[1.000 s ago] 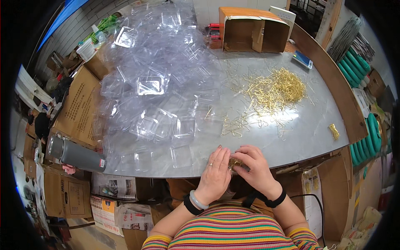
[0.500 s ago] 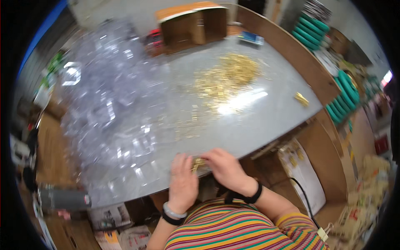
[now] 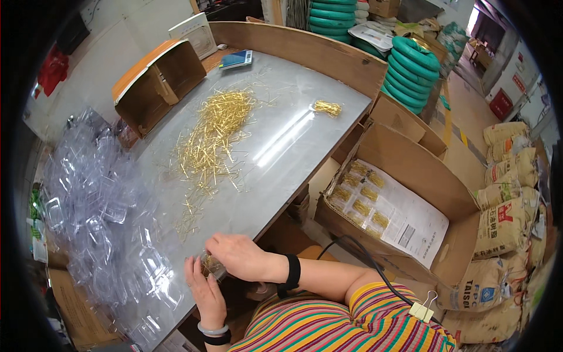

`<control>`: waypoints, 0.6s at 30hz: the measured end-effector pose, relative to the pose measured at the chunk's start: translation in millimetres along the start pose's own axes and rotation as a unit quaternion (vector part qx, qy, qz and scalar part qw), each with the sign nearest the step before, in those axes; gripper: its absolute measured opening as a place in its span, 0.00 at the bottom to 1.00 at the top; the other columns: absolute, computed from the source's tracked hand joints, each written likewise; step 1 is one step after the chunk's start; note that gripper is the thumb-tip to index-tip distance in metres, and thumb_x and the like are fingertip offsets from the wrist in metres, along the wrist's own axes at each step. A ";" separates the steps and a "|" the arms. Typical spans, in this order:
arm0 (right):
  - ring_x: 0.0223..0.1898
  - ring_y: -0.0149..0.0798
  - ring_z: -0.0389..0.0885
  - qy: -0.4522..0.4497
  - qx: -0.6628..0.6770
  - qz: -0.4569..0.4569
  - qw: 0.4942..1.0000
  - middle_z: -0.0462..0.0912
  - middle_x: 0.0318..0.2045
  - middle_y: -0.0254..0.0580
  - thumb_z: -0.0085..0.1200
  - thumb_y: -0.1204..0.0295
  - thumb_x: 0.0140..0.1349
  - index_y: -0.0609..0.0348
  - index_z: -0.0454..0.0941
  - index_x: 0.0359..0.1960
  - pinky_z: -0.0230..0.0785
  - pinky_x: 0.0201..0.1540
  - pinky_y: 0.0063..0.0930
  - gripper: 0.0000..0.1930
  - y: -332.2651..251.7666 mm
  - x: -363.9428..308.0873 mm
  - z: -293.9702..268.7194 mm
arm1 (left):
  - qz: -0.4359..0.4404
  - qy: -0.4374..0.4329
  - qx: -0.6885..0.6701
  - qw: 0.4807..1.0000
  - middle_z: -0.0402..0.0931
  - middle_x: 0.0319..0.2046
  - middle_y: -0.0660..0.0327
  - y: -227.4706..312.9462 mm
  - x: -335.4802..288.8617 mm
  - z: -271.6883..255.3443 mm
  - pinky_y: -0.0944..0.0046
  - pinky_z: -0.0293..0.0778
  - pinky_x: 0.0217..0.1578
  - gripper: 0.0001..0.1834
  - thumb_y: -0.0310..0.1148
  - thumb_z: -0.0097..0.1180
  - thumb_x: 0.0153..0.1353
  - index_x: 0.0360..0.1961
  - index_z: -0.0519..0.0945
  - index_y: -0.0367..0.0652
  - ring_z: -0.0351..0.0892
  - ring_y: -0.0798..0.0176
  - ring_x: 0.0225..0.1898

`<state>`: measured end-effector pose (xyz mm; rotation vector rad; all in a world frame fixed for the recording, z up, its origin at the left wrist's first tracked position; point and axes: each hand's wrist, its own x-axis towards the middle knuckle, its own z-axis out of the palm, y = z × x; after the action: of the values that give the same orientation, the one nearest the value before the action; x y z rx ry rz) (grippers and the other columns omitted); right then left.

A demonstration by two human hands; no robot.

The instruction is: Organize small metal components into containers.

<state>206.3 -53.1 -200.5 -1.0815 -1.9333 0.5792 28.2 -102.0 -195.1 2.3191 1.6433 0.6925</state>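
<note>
At the table's near edge, my left hand (image 3: 206,288) lies along one side of a small clear plastic case (image 3: 209,265) with gold wire pieces in it. My right hand (image 3: 241,256) reaches across from the other side, its bent fingers closed at the top of the case and partly hiding it. Beyond my hands, a loose heap of thin gold wire pieces (image 3: 214,132) trails toward me over the grey tabletop (image 3: 275,170). A large pile of clear plastic cases (image 3: 99,205) covers the left side. One small gold bundle (image 3: 327,108) lies apart at the far right.
An open cardboard box (image 3: 463,202) on the right holds several filled clear cases (image 3: 363,205) on white printed paper. An orange-topped carton (image 3: 158,85) and a blue device (image 3: 236,59) stand at the back. Green coils (image 3: 413,70) and sacks (image 3: 492,229) lie beyond the table.
The view has swung right, bringing the open cardboard box and sacks further in. My hands remain together at the table edge around the case, with my right hand now reaching further over it.
</note>
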 end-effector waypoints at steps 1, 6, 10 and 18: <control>0.37 0.56 0.79 0.002 0.017 0.004 1.000 0.77 0.36 0.50 0.54 0.77 0.59 0.60 0.72 0.38 0.71 0.37 0.45 0.07 0.3 1.3 1.2 | -0.002 -0.001 -0.005 1.000 0.55 0.68 0.43 -0.2 0.3 -0.6 0.49 0.52 0.69 0.24 0.28 0.39 0.70 0.66 0.62 0.34 0.54 0.40 0.70; 0.36 0.56 0.80 -0.024 0.070 0.013 0.997 0.79 0.37 0.48 0.55 0.74 0.61 0.59 0.74 0.37 0.72 0.36 0.44 0.06 1.9 8.8 12.1 | -0.012 0.006 -0.010 1.000 0.56 0.67 0.43 -2.0 -0.2 1.0 0.48 0.53 0.68 0.23 0.28 0.39 0.70 0.65 0.63 0.34 0.54 0.40 0.70; 0.36 0.54 0.80 0.073 0.108 0.045 0.990 0.78 0.36 0.46 0.58 0.68 0.61 0.56 0.76 0.41 0.73 0.35 0.41 0.10 -9.1 2.8 8.3 | -0.021 0.020 0.003 1.000 0.56 0.67 0.41 -1.6 2.7 7.8 0.46 0.53 0.67 0.22 0.27 0.42 0.69 0.63 0.65 0.33 0.55 0.38 0.69; 0.32 0.45 0.78 0.062 -0.058 -0.102 0.991 0.73 0.28 0.40 0.57 0.72 0.53 0.58 0.76 0.34 0.71 0.34 0.36 0.08 -9.0 -23.9 9.9 | -0.030 0.033 0.048 0.998 0.61 0.60 0.41 6.9 9.6 -0.9 0.46 0.56 0.64 0.21 0.26 0.46 0.66 0.60 0.67 0.32 0.59 0.38 0.63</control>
<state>200.7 -78.1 -210.0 -0.9525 -1.9581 0.2834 36.0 -95.5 -188.9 2.3240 1.8041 0.7005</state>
